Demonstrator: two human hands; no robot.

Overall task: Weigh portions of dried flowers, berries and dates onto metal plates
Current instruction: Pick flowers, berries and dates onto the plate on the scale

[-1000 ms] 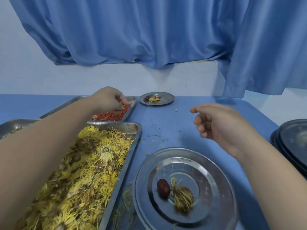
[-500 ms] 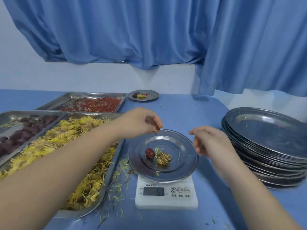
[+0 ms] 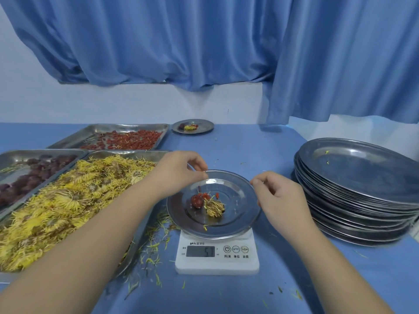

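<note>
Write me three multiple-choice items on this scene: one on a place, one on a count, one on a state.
1. Where does the near plate stand?
A) on the scale
B) on the plate stack
C) in a tray

2. How many trays are on the table?
A) two
B) three
C) five

3. The far plate is:
A) bare
B) upside down
C) holding a portion

Answers:
1. A, since the near plate sits on top of the scale, just above its display.
2. B, since berries, dates and flowers each fill one tray.
3. C, since a dark fruit and yellow petals lie on the far plate.
</note>
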